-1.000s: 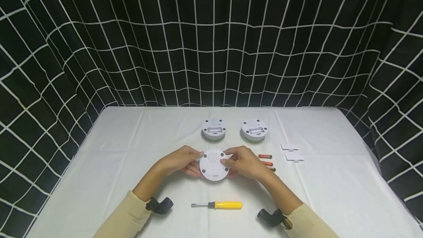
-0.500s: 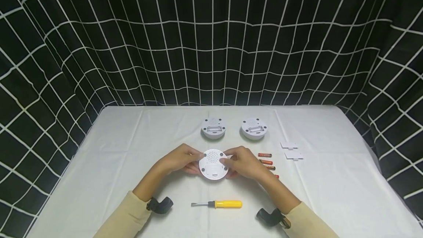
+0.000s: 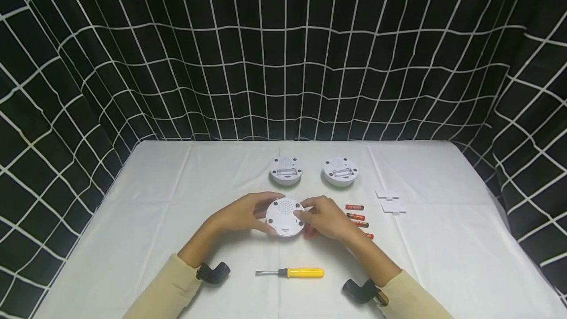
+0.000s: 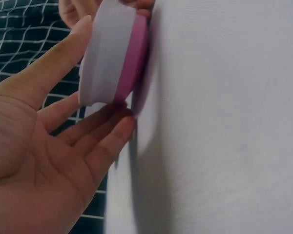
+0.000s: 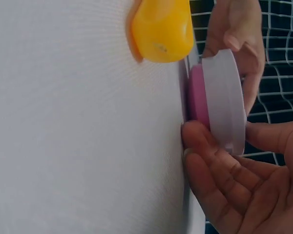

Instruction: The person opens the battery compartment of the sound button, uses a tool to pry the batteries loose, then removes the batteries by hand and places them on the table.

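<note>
A round white device (image 3: 287,221) with a speaker grille and dark rubber feet is held face down between both hands, just in front of the table's middle. Its lower part shows pink in both wrist views; a cover lies over its battery compartment. My left hand (image 3: 241,214) spans its left side, thumb at the near edge and index finger at the far edge. On the opposite side my right hand (image 3: 330,218) grips the rim, its thumb pressing on the top face. In the left wrist view, fingers (image 4: 105,139) of the left hand reach under the device.
Two similar devices (image 3: 286,171) (image 3: 340,171) with uncovered battery compartments stand behind. Several red batteries (image 3: 355,207) lie right of the right hand, and two white battery covers (image 3: 393,207) farther right. A yellow-handled screwdriver (image 3: 305,272) lies in front.
The left hand has shifted its hold: its thumb moved from the device's upper left to the near edge, and its index finger to the far edge. The device has turned slightly clockwise.
</note>
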A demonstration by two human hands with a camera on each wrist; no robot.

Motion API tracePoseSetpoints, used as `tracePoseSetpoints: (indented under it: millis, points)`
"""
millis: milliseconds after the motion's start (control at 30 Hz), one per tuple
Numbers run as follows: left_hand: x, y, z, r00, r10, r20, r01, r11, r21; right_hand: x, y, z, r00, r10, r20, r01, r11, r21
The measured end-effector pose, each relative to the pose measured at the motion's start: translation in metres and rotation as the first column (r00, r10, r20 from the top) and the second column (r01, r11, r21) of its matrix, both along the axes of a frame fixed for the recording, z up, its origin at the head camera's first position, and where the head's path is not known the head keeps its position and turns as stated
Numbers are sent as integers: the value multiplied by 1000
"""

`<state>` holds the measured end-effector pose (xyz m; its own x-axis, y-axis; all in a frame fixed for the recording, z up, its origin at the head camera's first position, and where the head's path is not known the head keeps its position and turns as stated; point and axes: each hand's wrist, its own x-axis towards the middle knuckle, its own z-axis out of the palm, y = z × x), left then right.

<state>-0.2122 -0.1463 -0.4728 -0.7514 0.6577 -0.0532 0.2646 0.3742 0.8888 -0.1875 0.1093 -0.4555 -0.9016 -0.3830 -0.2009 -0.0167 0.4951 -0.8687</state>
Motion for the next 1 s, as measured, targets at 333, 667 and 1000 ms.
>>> tracePoseSetpoints:
  millis: [333,667,1000]
  points:
    - [0,6,-12,999,-45,11,45,999,28,-1,-2,-1,999,-2,-34,4,998,63]
    - [0,6,-24,999,-34,-16,35,997,65,0,-2,-2,998,24,-57,-21,998,64]
    - [-2,6,-30,1000,-5,-6,6,992,124,0,3,4,894,56,-444,0,992,126]
